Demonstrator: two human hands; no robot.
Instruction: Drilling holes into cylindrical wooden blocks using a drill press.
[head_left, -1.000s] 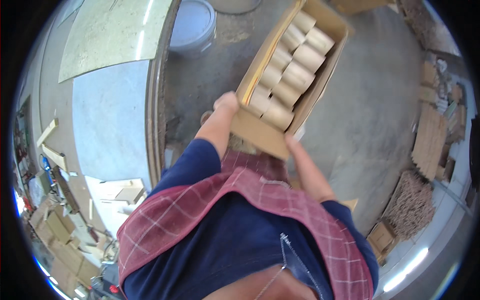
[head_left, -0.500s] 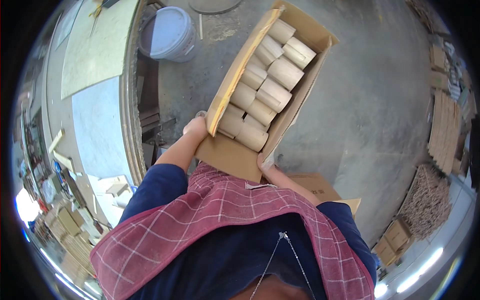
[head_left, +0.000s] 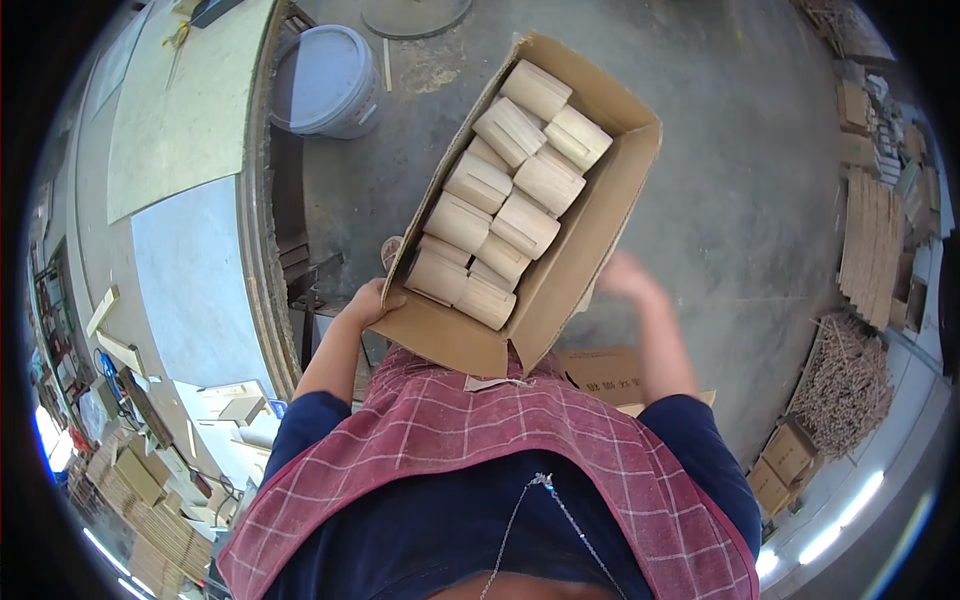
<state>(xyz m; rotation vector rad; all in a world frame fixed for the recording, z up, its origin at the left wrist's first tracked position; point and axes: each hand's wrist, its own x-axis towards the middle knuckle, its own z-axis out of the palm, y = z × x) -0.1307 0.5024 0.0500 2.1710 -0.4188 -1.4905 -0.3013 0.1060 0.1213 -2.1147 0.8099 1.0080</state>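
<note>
An open cardboard box is tilted in front of me, with its long side running away to the upper right. Inside it lie several pale wooden cylinders, packed in rows; some have a lengthwise groove. My left hand is closed on the near left corner of the box, thumb over the edge. Beyond the right wall, my right hand is smeared by motion. Its fingers cannot be made out, and whether it touches the box is unclear.
A second cardboard box is below, near my apron. To the left is a workbench with a white board; a lidded bucket stands beyond it. On the right are a bundle of thin sticks and stacked boards.
My right hand has left the near right corner and moved outward along the right side. The box has shifted nearer and left, tilting so its right inner wall shows more.
</note>
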